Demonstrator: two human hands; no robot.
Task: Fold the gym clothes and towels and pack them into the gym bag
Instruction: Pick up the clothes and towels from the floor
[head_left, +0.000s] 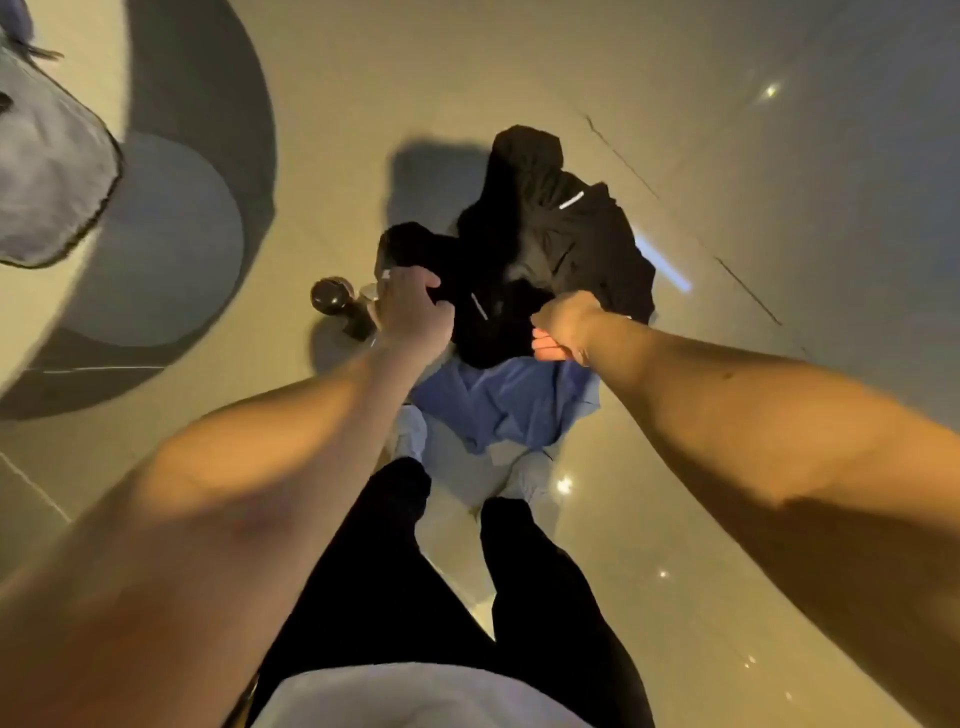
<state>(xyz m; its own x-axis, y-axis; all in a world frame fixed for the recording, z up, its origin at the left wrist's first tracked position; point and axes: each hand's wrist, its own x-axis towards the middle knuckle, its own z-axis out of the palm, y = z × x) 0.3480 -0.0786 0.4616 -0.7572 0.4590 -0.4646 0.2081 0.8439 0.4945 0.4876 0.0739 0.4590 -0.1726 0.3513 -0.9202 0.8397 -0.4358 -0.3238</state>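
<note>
Left grip (413, 306): fingers curled round the near edge of the black garment (550, 234).
Right grip (563, 330): a fist clenched on the same edge, just beside the left.
Black garment: bunched, stretching away from both grips over the floor (753, 467); whether its far end touches down, cannot tell.
Blue garment (509, 400): crumpled on the floor below the grips, ahead of the white shoes (530, 480).
Open room: bare glossy tile to the right and beyond.
Left side: round desk (52, 301) edge carrying a grey-blue cloth (47, 171); a dark rounded object (337, 304) stands near the left grip.
</note>
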